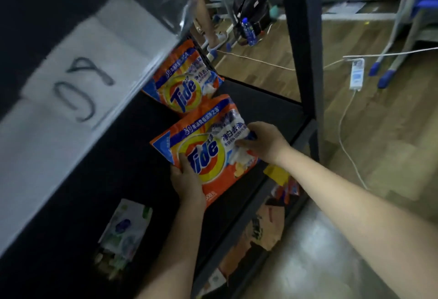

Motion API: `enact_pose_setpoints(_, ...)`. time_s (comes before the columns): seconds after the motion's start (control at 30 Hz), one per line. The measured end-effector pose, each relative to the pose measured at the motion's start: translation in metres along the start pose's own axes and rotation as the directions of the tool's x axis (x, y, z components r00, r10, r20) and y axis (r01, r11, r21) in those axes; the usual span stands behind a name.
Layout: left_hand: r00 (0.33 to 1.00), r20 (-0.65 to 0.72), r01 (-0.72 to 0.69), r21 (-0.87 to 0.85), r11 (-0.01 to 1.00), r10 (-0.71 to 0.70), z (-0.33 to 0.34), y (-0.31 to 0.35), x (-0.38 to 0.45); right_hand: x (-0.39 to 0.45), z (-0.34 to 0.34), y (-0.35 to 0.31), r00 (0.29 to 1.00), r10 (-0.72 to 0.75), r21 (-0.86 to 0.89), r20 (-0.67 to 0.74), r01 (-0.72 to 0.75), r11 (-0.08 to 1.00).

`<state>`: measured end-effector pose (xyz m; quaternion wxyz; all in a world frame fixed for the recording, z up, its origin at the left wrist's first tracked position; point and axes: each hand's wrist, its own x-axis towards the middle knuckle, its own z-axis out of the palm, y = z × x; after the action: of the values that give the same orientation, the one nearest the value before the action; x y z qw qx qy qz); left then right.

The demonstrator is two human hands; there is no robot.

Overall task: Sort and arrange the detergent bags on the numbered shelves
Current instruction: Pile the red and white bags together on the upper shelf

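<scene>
Item: near Tide bag (208, 149), flat on the dark shelf (265, 109) just in front of the second Tide bag (182, 85), long axis running away from the person; left hand (187, 180) grips its near-left corner, right hand (263, 142) pinches its right edge, both equally close.

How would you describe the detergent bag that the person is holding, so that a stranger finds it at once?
Look at the dark shelf under the paper label. Two orange Tide bags lie there. The wanted one is the nearer bag, gripped by the left hand and right hand; the farther bag is untouched.
</scene>
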<state>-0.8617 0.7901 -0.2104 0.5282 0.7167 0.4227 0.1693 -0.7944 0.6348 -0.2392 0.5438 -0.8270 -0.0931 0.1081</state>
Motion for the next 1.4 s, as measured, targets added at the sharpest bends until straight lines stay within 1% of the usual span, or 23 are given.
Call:
enact_pose_setpoints(0.1, 0.994, 0.083, -0.070, -0.001, 0.998, 0.070, -0.018, 0.006, -0.059, -0.071, -0.021, 0.000, 0.991, 0.020, 0.036, -0.135, -0.015, 0.999)
enact_pose_setpoints(0.17, 0.989, 0.141, -0.056, 0.018, 0.998, 0.053, -0.033, 0.011, -0.093, -0.121, -0.033, -0.001, 0.971, 0.064, 0.056, -0.232, -0.052, 0.997)
enact_pose_setpoints(0.23, 0.974, 0.223, -0.053, 0.011, 0.999, 0.049, -0.047, 0.017, -0.123, -0.170, -0.045, -0.008, 0.947, 0.125, 0.127, -0.297, -0.090, 0.988)
enact_pose_setpoints(0.33, 0.928, 0.359, -0.091, -0.044, 0.995, 0.101, -0.069, 0.035, -0.170, -0.236, -0.066, -0.026, 0.911, 0.196, 0.209, -0.362, -0.125, 0.970)
enact_pose_setpoints(0.43, 0.872, 0.456, -0.144, -0.105, 0.984, 0.176, -0.093, 0.064, -0.218, -0.294, -0.093, -0.060, 0.864, 0.216, 0.250, -0.455, -0.109, 0.962)
enact_pose_setpoints(0.53, 0.819, 0.500, -0.209, -0.196, 0.958, 0.281, -0.121, 0.103, -0.261, -0.339, -0.126, -0.108, 0.834, 0.165, 0.231, -0.527, -0.046, 0.972)
enact_pose_setpoints(0.67, 0.764, 0.501, -0.269, -0.325, 0.907, 0.407, -0.179, 0.167, -0.311, -0.390, -0.168, -0.202, 0.815, -0.010, 0.091, -0.579, 0.077, 0.993)
enact_pose_setpoints(0.77, 0.742, 0.432, -0.334, -0.424, 0.842, 0.512, -0.236, 0.227, -0.333, -0.410, -0.189, -0.283, 0.781, -0.199, -0.052, -0.592, 0.209, 0.977)
enact_pose_setpoints(0.83, 0.718, 0.337, -0.430, -0.474, 0.768, 0.609, -0.276, 0.268, -0.340, -0.416, -0.195, -0.336, 0.741, -0.320, -0.116, -0.590, 0.315, 0.942)
enact_pose_setpoints(0.9, 0.692, 0.230, -0.509, -0.516, 0.689, 0.684, -0.317, 0.305, -0.342, -0.417, -0.196, -0.387, 0.706, -0.411, -0.152, -0.577, 0.401, 0.903)
enact_pose_setpoints(0.97, 0.651, 0.085, -0.634, -0.485, 0.601, 0.755, -0.359, 0.339, -0.337, -0.415, -0.192, -0.438, 0.655, -0.504, -0.187, -0.562, 0.493, 0.850)
enact_pose_setpoints(1.03, 0.588, -0.048, -0.748, -0.412, 0.521, 0.807, -0.403, 0.370, -0.329, -0.412, -0.184, -0.489, 0.604, -0.581, -0.194, -0.545, 0.584, 0.788)
enact_pose_setpoints(1.13, 0.505, -0.175, -0.843, -0.313, 0.438, 0.845, -0.474, 0.417, -0.318, -0.401, -0.164, -0.561, 0.542, -0.687, -0.191, -0.484, 0.700, 0.688)
enact_pose_setpoints(1.23, 0.435, -0.276, -0.900, -0.146, 0.410, 0.857, -0.540, 0.462, -0.297, -0.387, -0.137, -0.631, 0.476, -0.770, -0.183, -0.425, 0.788, 0.588)
enact_pose_setpoints(1.3, 0.434, -0.321, -0.897, -0.063, 0.438, 0.842, -0.578, 0.485, -0.271, -0.374, -0.114, -0.675, 0.437, -0.812, -0.192, -0.386, 0.823, 0.534)
enact_pose_setpoints(1.33, 0.446, -0.340, -0.885, -0.026, 0.466, 0.828, -0.596, 0.494, -0.257, -0.366, -0.101, -0.694, 0.422, -0.830, -0.193, -0.364, 0.838, 0.511)
enact_pose_setpoints(1.4, 0.461, -0.363, -0.857, 0.055, 0.513, 0.810, -0.631, 0.507, -0.228, -0.347, -0.073, -0.729, 0.411, -0.854, -0.186, -0.318, 0.857, 0.481)
